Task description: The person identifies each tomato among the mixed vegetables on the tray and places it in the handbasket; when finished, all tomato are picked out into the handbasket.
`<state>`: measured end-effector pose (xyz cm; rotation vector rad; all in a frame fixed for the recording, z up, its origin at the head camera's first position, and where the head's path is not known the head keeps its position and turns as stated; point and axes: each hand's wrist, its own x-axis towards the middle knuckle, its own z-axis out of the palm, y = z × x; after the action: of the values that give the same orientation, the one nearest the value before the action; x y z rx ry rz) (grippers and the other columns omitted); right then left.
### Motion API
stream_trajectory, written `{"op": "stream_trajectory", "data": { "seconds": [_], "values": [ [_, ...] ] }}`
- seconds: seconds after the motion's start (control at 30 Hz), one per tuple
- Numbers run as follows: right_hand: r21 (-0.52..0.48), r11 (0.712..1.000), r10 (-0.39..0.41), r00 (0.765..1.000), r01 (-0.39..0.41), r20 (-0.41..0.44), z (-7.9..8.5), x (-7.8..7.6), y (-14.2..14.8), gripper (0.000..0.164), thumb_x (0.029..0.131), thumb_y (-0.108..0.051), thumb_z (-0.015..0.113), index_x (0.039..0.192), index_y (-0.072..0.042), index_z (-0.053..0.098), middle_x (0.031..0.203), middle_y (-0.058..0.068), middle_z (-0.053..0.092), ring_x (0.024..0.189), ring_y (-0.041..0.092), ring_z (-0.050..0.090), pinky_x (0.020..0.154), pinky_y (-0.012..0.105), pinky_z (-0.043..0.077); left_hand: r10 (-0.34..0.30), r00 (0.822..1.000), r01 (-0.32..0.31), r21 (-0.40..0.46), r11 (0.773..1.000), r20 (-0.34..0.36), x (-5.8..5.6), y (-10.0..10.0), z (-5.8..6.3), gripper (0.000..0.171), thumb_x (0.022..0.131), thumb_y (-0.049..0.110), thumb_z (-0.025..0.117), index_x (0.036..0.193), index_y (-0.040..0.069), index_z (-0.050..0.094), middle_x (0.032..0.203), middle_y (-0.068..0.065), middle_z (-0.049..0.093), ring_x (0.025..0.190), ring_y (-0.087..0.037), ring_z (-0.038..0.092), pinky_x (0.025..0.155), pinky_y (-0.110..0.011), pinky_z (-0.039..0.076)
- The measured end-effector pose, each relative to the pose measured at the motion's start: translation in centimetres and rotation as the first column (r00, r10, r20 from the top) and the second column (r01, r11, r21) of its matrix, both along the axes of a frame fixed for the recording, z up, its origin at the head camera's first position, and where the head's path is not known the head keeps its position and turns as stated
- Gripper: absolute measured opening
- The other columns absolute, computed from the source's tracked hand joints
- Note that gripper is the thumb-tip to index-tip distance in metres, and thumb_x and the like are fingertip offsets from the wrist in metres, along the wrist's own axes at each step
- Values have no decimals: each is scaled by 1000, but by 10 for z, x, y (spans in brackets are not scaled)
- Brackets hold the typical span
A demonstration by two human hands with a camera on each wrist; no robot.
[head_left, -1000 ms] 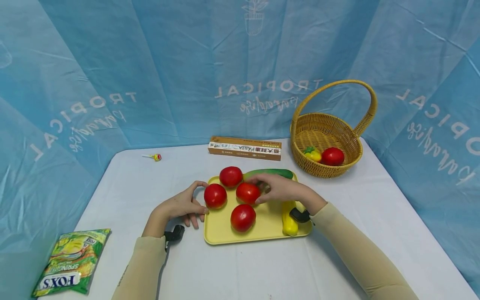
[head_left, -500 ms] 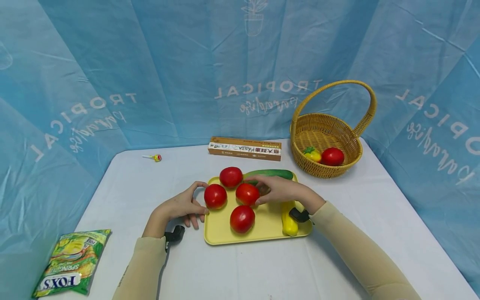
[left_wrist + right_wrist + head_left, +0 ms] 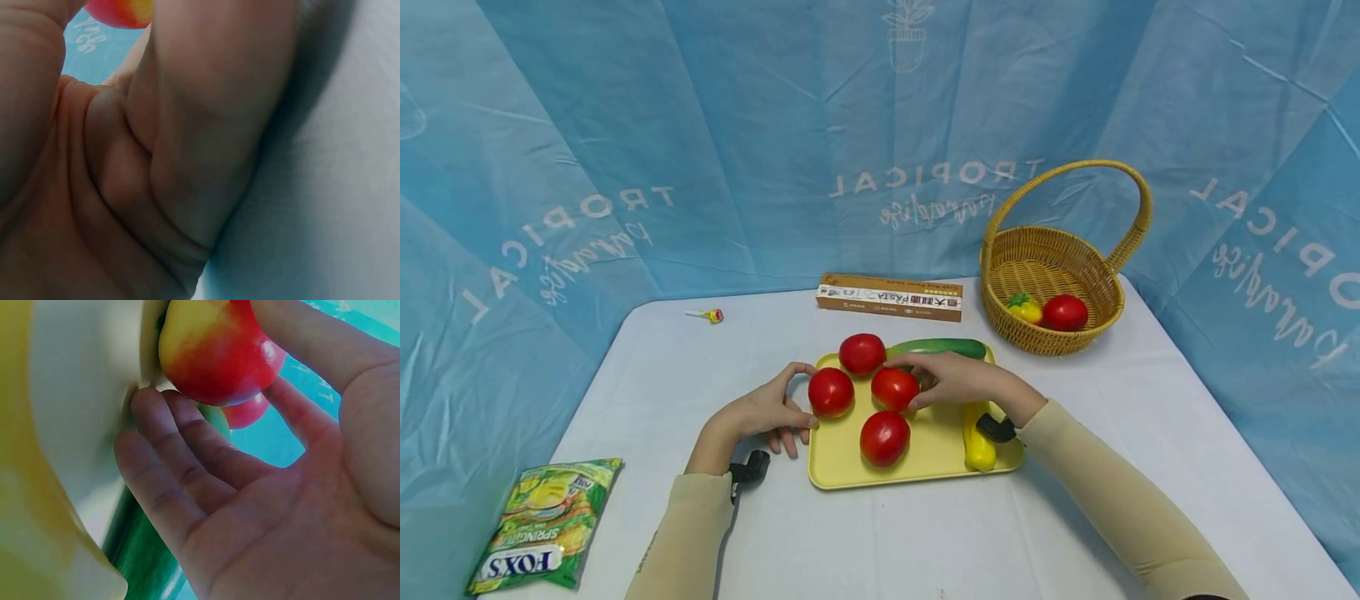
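Note:
In the head view, my left hand [image 3: 767, 412] curves its thumb and index finger around the near left side of a red apple [image 3: 831, 392], at the left rim of the yellow tray [image 3: 850, 477]. Its other fingers lie low against the table. My right hand [image 3: 955, 379] holds the middle apple [image 3: 895, 389] between thumb and index finger; the right wrist view shows that apple [image 3: 219, 353] red with a yellow patch, the other fingers stretched out below. Two more red apples lie on the tray, one at the back [image 3: 862, 354], one in front [image 3: 884, 439].
A green cucumber [image 3: 951, 347] and a yellow elongated vegetable [image 3: 979, 450] are on the tray's back and right. Behind stand a pasta box [image 3: 889, 297] and a wicker basket [image 3: 1052, 342] holding a yellow pepper and a red fruit. A lollipop [image 3: 713, 315] and snack bag [image 3: 546, 525] lie left.
The right hand and forearm have shifted very slightly to the left. The front apple has rolled a touch toward the left and the near side. The left hand stays put.

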<state>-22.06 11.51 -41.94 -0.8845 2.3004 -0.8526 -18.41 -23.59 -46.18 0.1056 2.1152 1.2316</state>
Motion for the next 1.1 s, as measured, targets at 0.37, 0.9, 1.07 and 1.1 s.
{"op": "stream_trajectory", "data": {
  "seconds": [0.37, 0.9, 1.07, 1.1],
  "values": [
    [25, 999, -26, 999, 27, -26, -1, 1, 0, 65, 86, -33, 78, 142, -39, 44, 117, -3, 64, 103, 14, 60, 93, 34, 53, -6, 1000, 6, -12, 1000, -7, 1, 1, 1, 85, 83, 35, 80, 144, 35, 22, 85, -16, 74, 60, -33, 72, 54, -33, 60],
    [-19, 999, -32, 999, 31, -28, 2, 2, 0, 64, 85, -24, 80, 138, -29, 45, 129, -1, 63, 114, 14, 61, 97, 33, 54, 1, 1000, -1, -10, 1000, -11, 1, 1, 2, 84, 84, 33, 80, 145, 34, 22, 84, -16, 74, 60, -33, 72, 53, -32, 59],
    [-37, 998, -47, 999, 47, -9, 3, 2, 3, 64, 84, -28, 81, 138, -31, 46, 130, -2, 63, 113, 15, 62, 97, 35, 54, -3, 1000, 3, -14, 1000, -13, 2, 2, 2, 85, 83, 34, 80, 145, 34, 22, 84, -16, 74, 60, -33, 72, 53, -32, 59],
    [-43, 998, -50, 999, 49, -6, 3, 2, 4, 64, 84, -29, 81, 138, -32, 46, 130, -3, 63, 113, 15, 62, 97, 35, 54, -4, 1000, 4, -14, 1000, -14, 2, 2, 2, 85, 83, 33, 80, 145, 33, 22, 84, -16, 74, 60, -33, 72, 53, -32, 59]
  ]
}}
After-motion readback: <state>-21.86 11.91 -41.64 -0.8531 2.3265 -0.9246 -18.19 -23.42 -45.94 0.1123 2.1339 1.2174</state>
